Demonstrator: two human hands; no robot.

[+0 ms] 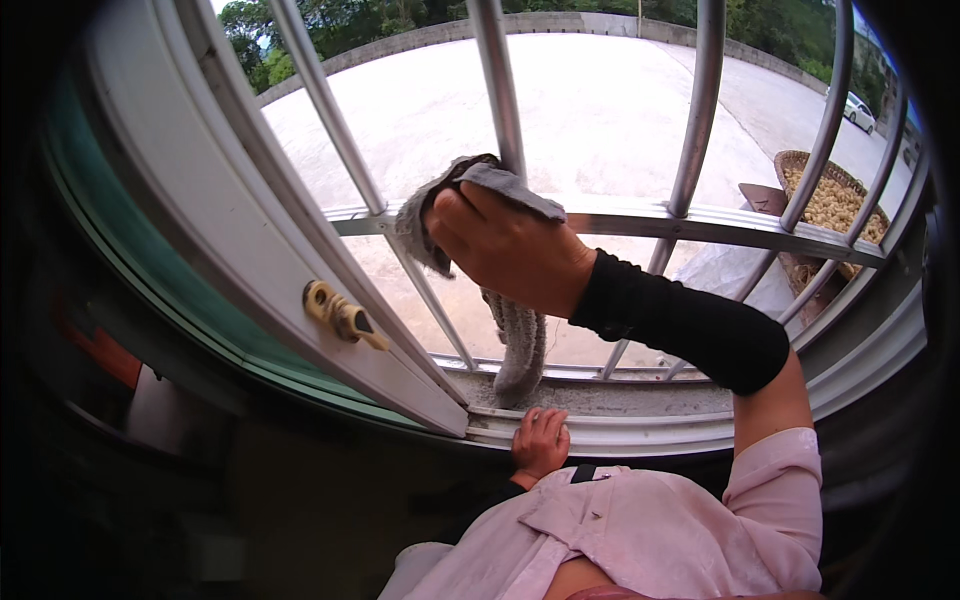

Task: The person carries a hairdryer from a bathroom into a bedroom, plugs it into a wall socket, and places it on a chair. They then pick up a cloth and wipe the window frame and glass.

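My right hand (510,251) is closed around a grey cloth (424,225), pressed to an upright metal bar (499,90) of the window grille where it meets the horizontal rail (622,226). One end of the cloth hangs down below the hand, towards the sill. A black sleeve covers my right forearm. Lower down, my left hand (541,442) rests with its fingers over the white window track (600,431) and holds nothing.
The white sliding window frame (247,247) with a yellowish latch (341,315) stands at the left. Beyond the grille are a woven basket (795,161) of light-brown items at the right, a concrete yard (585,97) and a white car (859,112).
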